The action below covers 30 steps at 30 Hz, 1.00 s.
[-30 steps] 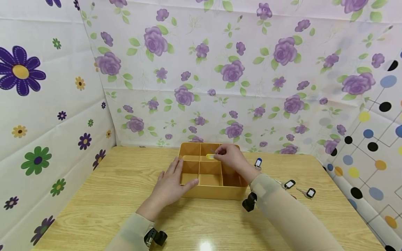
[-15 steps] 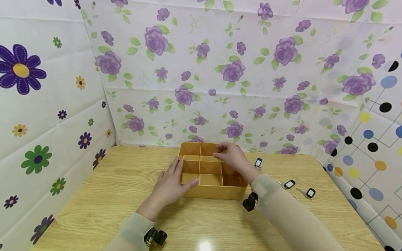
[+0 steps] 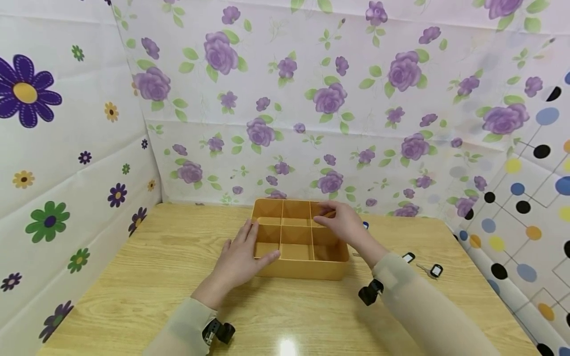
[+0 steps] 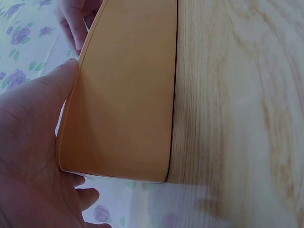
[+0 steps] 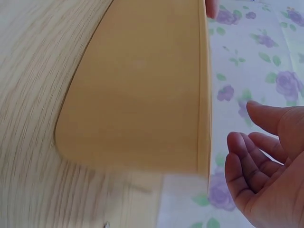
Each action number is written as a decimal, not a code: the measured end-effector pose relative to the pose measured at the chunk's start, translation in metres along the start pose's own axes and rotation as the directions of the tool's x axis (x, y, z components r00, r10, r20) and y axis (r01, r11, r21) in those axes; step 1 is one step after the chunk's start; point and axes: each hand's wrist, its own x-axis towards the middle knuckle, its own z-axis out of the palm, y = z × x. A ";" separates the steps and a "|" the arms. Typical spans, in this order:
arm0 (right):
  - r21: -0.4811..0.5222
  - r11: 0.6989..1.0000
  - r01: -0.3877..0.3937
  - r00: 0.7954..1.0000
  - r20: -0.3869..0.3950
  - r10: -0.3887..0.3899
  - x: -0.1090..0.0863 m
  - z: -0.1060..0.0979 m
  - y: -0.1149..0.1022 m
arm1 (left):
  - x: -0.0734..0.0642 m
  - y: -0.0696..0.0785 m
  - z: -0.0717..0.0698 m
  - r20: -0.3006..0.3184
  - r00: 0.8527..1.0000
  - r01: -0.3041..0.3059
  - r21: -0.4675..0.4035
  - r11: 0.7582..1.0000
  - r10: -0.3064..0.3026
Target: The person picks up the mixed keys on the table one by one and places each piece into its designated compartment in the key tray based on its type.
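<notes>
An orange-yellow box (image 3: 303, 270) with several compartments stands on the wooden table. My left hand (image 3: 235, 259) rests at its left front corner, thumb along the front rim and straight fingers over the left side. In the left wrist view, this thumb lies against the rim of the box (image 4: 123, 95). My right hand (image 3: 342, 225) hovers over the back right compartment. The right wrist view shows the fingers of that hand (image 5: 266, 166) loosely bent, thumb apart, nothing between them. The floors of the back compartments are partly hidden by the dividers and front walls.
Right of the box lie keys with tags: a black-framed tag (image 3: 436, 270), another black-framed tag (image 3: 408, 257) partly behind the sleeve, and a blue tag (image 3: 365, 225) mostly behind the right hand. A floral cloth (image 3: 294, 99) hangs behind the table.
The key with the yellow tag, pinched by my right hand over the back middle compartment, has been let go and is out of sight. My right hand has moved right; the left stays put.
</notes>
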 end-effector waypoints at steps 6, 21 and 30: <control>-0.009 1.000 0.013 1.000 -0.024 -0.013 -0.009 -0.017 0.015 | -0.001 0.001 -0.003 0.006 1.000 0.000 -0.009 1.000 0.000; -0.054 0.999 -0.006 0.999 -0.054 0.003 -0.028 -0.052 0.048 | 0.000 0.002 -0.004 0.008 1.000 -0.001 -0.004 1.000 0.001; -0.107 0.993 -0.041 0.998 -0.042 0.037 -0.029 -0.062 0.069 | -0.001 0.002 -0.003 0.004 1.000 -0.003 -0.008 1.000 0.003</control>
